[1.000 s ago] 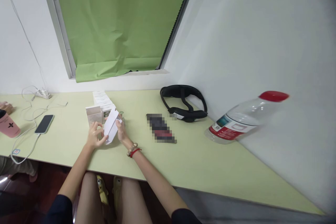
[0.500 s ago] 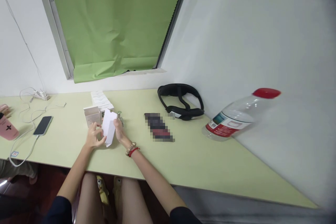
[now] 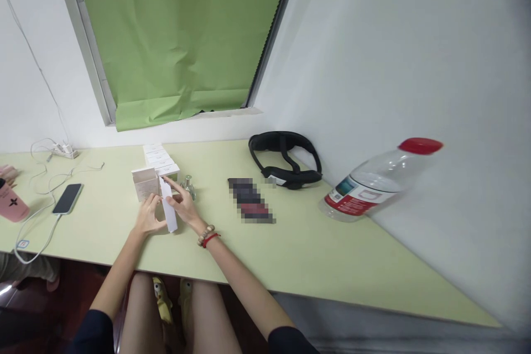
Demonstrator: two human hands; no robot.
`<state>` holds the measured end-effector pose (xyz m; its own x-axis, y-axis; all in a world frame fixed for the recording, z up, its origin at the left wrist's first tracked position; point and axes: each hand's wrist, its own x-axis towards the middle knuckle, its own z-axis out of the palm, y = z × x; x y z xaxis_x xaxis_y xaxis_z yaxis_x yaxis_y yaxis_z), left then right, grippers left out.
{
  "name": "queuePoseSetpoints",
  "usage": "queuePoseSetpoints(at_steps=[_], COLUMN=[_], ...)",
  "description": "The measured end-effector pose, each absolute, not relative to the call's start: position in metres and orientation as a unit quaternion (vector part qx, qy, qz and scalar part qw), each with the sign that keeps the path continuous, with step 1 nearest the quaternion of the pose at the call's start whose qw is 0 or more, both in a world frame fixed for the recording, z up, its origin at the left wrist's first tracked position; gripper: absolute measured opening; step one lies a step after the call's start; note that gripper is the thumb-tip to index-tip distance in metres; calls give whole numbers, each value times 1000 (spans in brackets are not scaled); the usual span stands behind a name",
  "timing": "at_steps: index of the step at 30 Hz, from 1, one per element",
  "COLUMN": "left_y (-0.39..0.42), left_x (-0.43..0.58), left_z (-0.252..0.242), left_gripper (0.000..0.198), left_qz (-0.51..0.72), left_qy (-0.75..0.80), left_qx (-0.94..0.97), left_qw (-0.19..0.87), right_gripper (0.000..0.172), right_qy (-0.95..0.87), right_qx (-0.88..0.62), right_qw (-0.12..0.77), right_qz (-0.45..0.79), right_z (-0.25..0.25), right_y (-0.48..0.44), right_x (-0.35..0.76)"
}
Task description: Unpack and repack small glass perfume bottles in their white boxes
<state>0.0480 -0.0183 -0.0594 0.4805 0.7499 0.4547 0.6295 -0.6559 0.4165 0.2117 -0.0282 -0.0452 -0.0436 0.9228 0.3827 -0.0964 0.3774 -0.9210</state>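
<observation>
Between my hands, a white folded cardboard piece (image 3: 169, 210) stands on edge at the left part of the table. My left hand (image 3: 148, 217) grips it from the left, thumb at its lower end and fingers at its upper part. My right hand (image 3: 185, 206), with a beaded bracelet at the wrist, holds it from the right, fingers along its top and side. Just behind stands a small open carton (image 3: 145, 183). A small glass bottle (image 3: 189, 187) with a silvery cap is beyond my right hand, partly hidden by it.
Several white boxes (image 3: 160, 157) stand in a row behind the carton. To the left lie a phone (image 3: 68, 199) on a cable and a pink cup (image 3: 12, 202), with another person's hand behind. Rightward are a blurred-out dark item (image 3: 251, 202), a black headset (image 3: 286, 177) and a large plastic bottle (image 3: 360, 193).
The cardboard piece has turned from showing its broad face to a narrower side. My right hand's fingers have moved leftward onto it, uncovering more of the glass bottle.
</observation>
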Motion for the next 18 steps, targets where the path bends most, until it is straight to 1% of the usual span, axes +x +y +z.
queuePoseSetpoints(at_steps=[4, 8, 11, 14, 16, 18], left_y=[-17, -17, -16, -14, -14, -14], left_x=[48, 47, 47, 48, 49, 50], left_z=[-63, -65, -66, -68, -69, -68], left_gripper=[41, 46, 55, 59, 64, 73], left_qz=[304, 325, 324, 318, 324, 336], left_qy=[408, 412, 423, 426, 417, 403], left_qx=[856, 844, 840, 841, 843, 841], left_qw=[93, 111, 102, 96, 105, 127], right_gripper=[85, 80, 78, 75, 74, 75], right_qy=[-582, -580, -569, -570, -578, -586], right_qx=[-349, -369, -390, -398, -413, -429], right_qw=[586, 590, 591, 590, 579, 568], right_qz=[443, 425, 417, 410, 399, 389], right_z=[-46, -48, -50, -50, -49, -47], right_y=[-28, -27, -26, -26, -27, -28], right_x=[213, 212, 211, 211, 211, 211])
